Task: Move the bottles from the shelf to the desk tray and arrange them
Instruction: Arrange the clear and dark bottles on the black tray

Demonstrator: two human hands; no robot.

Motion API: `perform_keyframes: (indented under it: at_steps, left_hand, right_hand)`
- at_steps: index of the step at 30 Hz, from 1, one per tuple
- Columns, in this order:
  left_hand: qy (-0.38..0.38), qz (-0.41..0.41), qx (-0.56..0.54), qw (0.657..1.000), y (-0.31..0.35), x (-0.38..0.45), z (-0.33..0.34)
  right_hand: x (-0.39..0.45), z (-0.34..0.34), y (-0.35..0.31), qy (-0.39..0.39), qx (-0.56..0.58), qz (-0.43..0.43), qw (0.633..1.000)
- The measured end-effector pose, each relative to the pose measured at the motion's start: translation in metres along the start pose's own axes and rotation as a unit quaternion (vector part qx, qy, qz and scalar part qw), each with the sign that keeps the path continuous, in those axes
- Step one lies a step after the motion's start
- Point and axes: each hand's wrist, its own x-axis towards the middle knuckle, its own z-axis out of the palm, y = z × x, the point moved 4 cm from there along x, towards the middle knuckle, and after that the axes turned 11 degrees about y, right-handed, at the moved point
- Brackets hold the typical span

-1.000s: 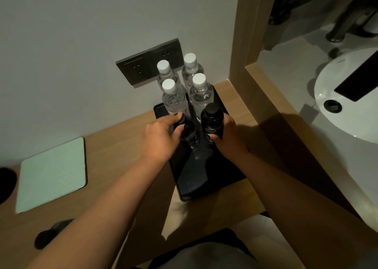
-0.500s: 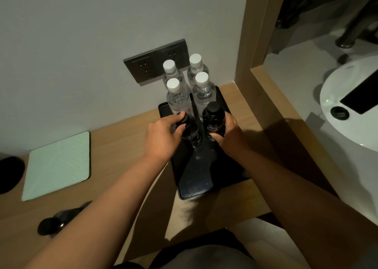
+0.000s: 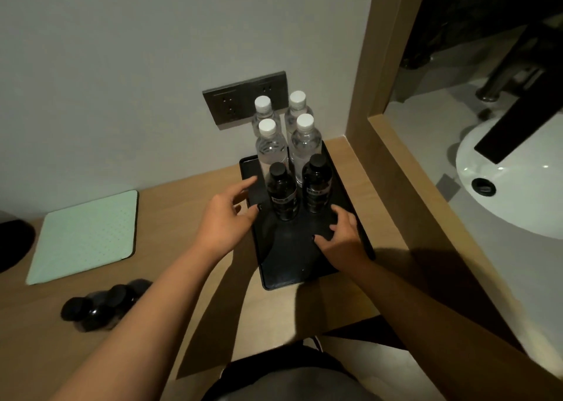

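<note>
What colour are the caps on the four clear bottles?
White caps, clearest in the head view.

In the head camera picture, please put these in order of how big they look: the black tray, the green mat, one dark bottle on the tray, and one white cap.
1. black tray and green mat: they look alike in area, so no ranking between them.
2. dark bottle.
3. white cap.

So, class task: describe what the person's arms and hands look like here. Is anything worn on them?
Both forearms are bare as far as the frame shows: no sleeves, watch, bracelet or gloves. The left hand and the right hand show no rings that can be made out in the dim light. The nails look short; any polish is too dark to tell. Dark clothing shows only at the bottom edge.
</note>
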Motion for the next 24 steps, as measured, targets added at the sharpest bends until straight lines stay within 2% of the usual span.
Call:
perform_keyframes:
  at_steps: [6, 11, 16, 19, 24]
  left_hand:
    - [0.06, -0.011, -0.009, 0.998, -0.023, -0.021, -0.064]
    - [0.119, -0.025, -0.016, 0.993, -0.057, -0.034, -0.137]
    - [0.142, -0.033, 0.018, 0.989, -0.111, -0.059, -0.202]
    - [0.109, -0.054, -0.009, 0.993, -0.147, -0.079, -0.222]
    - [-0.026, -0.058, -0.028, 0.998, -0.189, -0.11, -0.215]
  right_hand:
    - [-0.047, 0.01, -0.047, -0.008, -0.004, -0.049, 0.999]
    - [-0.096, 0.052, -0.101, -0.002, 0.019, -0.078, 0.997]
    - [-0.161, 0.11, -0.147, -0.059, 0.018, -0.12, 0.991]
    - [-0.194, 0.141, -0.166, -0.081, 0.009, -0.154, 0.985]
    - [-0.229, 0.168, -0.175, -0.063, 0.003, -0.156, 0.986]
